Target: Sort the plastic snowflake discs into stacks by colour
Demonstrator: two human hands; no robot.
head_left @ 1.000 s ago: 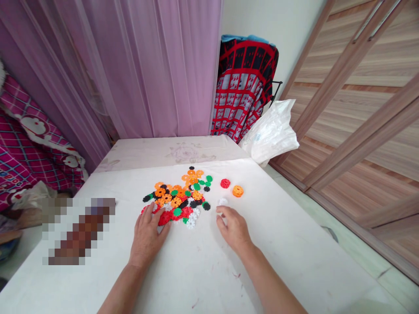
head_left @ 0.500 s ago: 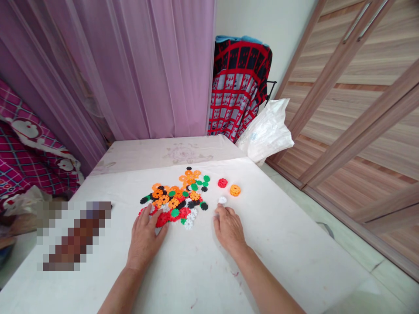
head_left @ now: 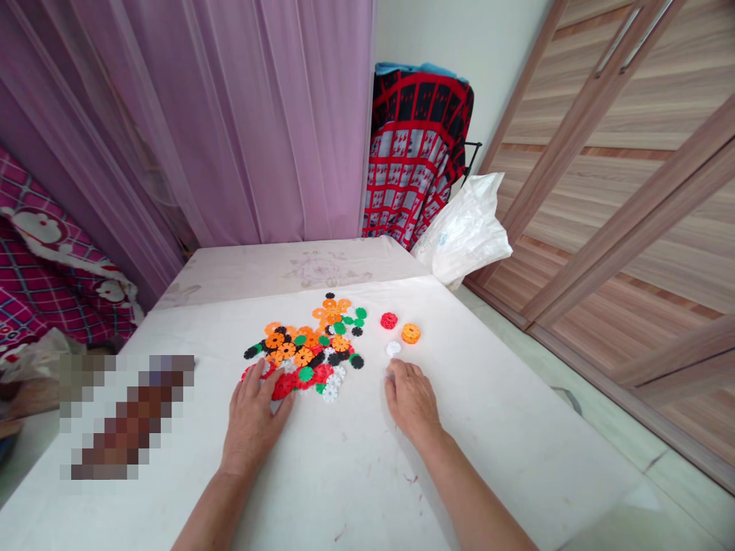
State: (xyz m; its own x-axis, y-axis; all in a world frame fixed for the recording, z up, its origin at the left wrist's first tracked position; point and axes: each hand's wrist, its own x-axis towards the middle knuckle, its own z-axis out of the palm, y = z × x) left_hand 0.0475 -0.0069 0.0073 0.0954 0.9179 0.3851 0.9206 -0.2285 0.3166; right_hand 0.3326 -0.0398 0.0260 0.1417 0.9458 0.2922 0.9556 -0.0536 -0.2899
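Observation:
Colourful plastic snowflake discs point(head_left: 304, 356) with notched edges lie in a loose heap on the white-covered table point(head_left: 344, 474). My left hand point(head_left: 253, 413) rests flat at the heap's near left edge, fingers apart over some red discs point(head_left: 285, 385). To the right of the heap, my right hand point(head_left: 410, 394) has its fingers bent and close together, the tips against the near edge of a white snowflake disc point(head_left: 393, 349). Just beyond that disc are a small pile of red discs point(head_left: 389, 321) and a small pile of orange discs point(head_left: 410, 334).
A blurred-out patch point(head_left: 132, 421) covers something at the table's left. Behind the table hang purple curtains point(head_left: 258, 122). A white plastic bag point(head_left: 465, 229) stands past the far right corner, near a wooden wardrobe point(head_left: 609, 229). Red patterned cloth point(head_left: 413, 153) drapes at the back.
My right hand has shifted a little to the right, and the white disc has moved slightly right and away from me. My left hand stays in nearly the same place.

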